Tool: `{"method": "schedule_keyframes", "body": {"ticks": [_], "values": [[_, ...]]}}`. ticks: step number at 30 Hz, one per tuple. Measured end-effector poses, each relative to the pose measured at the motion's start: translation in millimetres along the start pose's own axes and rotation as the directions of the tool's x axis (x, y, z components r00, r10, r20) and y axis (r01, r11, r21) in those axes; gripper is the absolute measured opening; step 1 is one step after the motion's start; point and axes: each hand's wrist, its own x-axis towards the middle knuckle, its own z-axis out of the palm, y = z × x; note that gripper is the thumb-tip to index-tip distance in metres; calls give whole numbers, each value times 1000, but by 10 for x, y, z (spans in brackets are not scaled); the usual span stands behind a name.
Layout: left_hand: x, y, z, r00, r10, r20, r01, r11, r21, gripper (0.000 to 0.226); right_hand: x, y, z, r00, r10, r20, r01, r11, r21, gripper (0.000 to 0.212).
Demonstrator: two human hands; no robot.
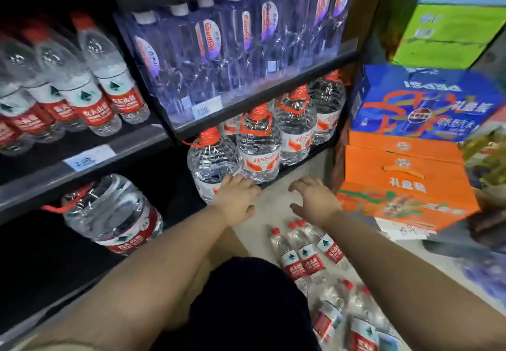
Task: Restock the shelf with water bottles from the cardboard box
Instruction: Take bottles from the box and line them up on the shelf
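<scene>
Head view: left hand lays spread fingers on the nearest large water jug at the bottom shelf's edge. Right hand hovers beside it, fingers spread, empty. Small water bottles lie loose on the floor by the knee. A leg shift could scatter them, and a hard push could topple the jug.

Left grip rests its fingers on a big water jug; right grip hovers, fingers spread, above the floor near small bottles.
</scene>
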Motion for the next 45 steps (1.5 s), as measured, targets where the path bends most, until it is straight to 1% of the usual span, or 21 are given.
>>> {"method": "schedule_keyframes", "body": {"ticks": [5, 9, 13, 16, 18, 19, 21, 23, 24, 25, 26, 27, 28, 30, 31, 34, 36, 38, 41, 43, 45], "values": [[326, 131, 556, 988, 78, 132, -72, 996, -53, 44, -80, 454, 678, 981, 166, 101, -176, 979, 100, 44], [589, 317, 1081, 971, 136, 195, -111, 984, -136, 47, -101, 690, 1244, 929, 306, 206, -337, 931, 137, 47], [850, 529, 1646, 963, 107, 246, -45, 969, -243, 52, -158, 897, 1783, 868, 428, 252, -472, 869, 148, 52], [999, 713, 2077, 958, 1, 287, 92, 946, -310, 50, -193, 1021, 2137, 823, 489, 288, -543, 827, 146, 57], [1032, 842, 2335, 929, -131, 346, 287, 846, -449, 52, -208, 1104, 2357, 799, 524, 293, -574, 811, 114, 56], [1043, 911, 2461, 903, -206, 378, 396, 743, -540, 55, -215, 1140, 2459, 785, 548, 290, -596, 796, 109, 58], [1075, 1053, 2668, 788, -331, 519, 615, 459, -642, 69, -241, 1198, 2631, 755, 590, 285, -640, 759, 123, 65], [1117, 1201, 2895, 653, -373, 659, 745, 160, -647, 73, -264, 1239, 2751, 727, 621, 293, -675, 725, 139, 71], [1130, 1253, 2981, 584, -374, 720, 787, 44, -615, 70, -273, 1261, 2805, 713, 636, 296, -691, 707, 148, 72], [1150, 1299, 3159, 525, -360, 771, 813, -57, -580, 75, -276, 1279, 2846, 702, 646, 300, -704, 692, 159, 72], [1160, 1346, 3322, 482, -347, 805, 828, -120, -548, 87, -283, 1307, 2898, 692, 652, 311, -716, 677, 172, 71], [1154, 1389, 3420, 457, -324, 829, 838, -157, -523, 96, -286, 1316, 2930, 679, 657, 328, -728, 662, 182, 71], [1128, 1444, 3578, 445, -294, 846, 846, -172, -505, 97, -287, 1326, 2955, 662, 664, 347, -744, 639, 196, 73], [1092, 1572, 3742, 450, -275, 850, 837, -202, -508, 75, -275, 1350, 2992, 622, 682, 384, -781, 574, 246, 83], [1071, 1619, 3599, 459, -297, 838, 826, -204, -525, 76, -264, 1354, 3003, 607, 688, 399, -794, 548, 264, 87], [989, 1699, 3671, 450, -313, 836, 829, -201, -522, 98, -239, 1382, 3047, 598, 689, 408, -798, 556, 232, 83], [958, 1693, 3710, 462, -324, 826, 822, -193, -536, 101, -221, 1401, 3082, 593, 693, 409, -802, 553, 226, 81], [938, 1682, 3682, 473, -316, 822, 802, -232, -551, 91, -208, 1397, 3087, 574, 697, 430, -819, 501, 281, 81], [926, 1607, 3408, 436, -304, 847, 802, -297, -519, 71, -213, 1341, 3073, 536, 709, 459, -838, 381, 390, 74], [932, 1531, 3340, 435, -301, 849, 794, -316, -519, 62, -242, 1305, 3077, 529, 718, 452, -831, 329, 449, 69], [946, 1456, 3233, 481, -266, 836, 763, -342, -548, 59, -262, 1263, 3042, 534, 721, 442, -812, 291, 506, 64]]}}
